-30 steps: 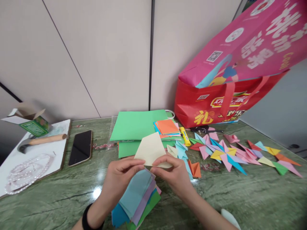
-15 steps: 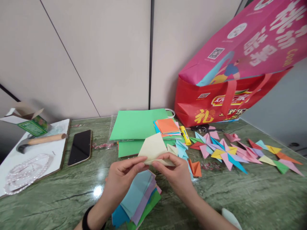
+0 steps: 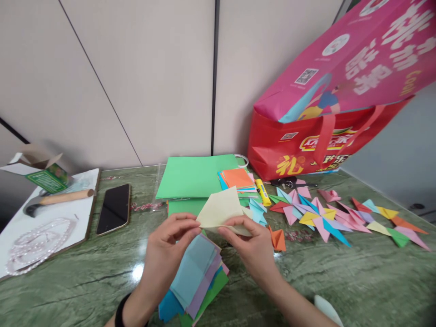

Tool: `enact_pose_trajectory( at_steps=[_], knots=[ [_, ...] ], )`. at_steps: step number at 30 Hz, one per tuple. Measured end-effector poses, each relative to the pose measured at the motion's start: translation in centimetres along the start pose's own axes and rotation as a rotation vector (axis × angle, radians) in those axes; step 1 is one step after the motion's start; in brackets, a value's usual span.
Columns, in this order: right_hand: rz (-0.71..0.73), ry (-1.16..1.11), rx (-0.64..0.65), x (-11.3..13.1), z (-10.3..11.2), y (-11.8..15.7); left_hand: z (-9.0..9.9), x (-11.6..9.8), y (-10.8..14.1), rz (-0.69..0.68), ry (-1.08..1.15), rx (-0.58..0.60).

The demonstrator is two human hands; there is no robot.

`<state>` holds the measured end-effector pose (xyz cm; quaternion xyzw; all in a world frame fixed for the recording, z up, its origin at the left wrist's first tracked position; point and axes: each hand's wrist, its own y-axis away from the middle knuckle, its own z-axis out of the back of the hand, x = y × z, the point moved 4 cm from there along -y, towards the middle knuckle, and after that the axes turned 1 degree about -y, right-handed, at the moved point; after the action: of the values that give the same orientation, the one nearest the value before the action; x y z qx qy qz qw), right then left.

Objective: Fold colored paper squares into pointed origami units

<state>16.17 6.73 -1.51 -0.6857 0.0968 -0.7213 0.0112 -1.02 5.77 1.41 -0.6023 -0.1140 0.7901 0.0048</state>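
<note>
Works over a glossy green tabletop (image 3: 85,286), streaked like marble, facing a smooth pink bag (image 3: 344,72) above a red bag (image 3: 272,150) at the far right. Slants both forearms inward from the bottom edge. Pinches a corner of the cream paper (image 3: 221,206) with the left hand (image 3: 170,247), bringing thumb and curled fingertips together; grips the lower right edge with the right hand (image 3: 254,245), again pressing thumb against bent forefinger. Beyond, flat green sheets (image 3: 195,177), crisp-edged; to the right, a cluster of folded paper points (image 3: 311,219), sharp and brightly coloured. Just below the hands, a loose fan of slips (image 3: 194,272), pale blue on top. Holds that matte cream piece between both hands, straight-sided and angular. Right of the sheets, a stubby yellow tube (image 3: 263,193).
</note>
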Motion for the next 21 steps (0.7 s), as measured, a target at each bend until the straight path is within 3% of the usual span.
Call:
enact_pose_trajectory(
  at_steps=[8, 14, 21],
  knots=[
    [0.087, 0.025, 0.006, 0.17, -0.08, 0.17, 0.15, -0.22, -0.08, 0.045, 0.012, -0.002],
    [0.076, 0.041, 0.010, 0.19, -0.07, 0.11, -0.74, 0.25, 0.19, 0.270, 0.119, 0.138],
    [0.013, 0.008, 0.050, 0.48, -0.28, 0.23, -0.59, 0.44, 0.00, 0.304, 0.186, 0.075]
  ],
)
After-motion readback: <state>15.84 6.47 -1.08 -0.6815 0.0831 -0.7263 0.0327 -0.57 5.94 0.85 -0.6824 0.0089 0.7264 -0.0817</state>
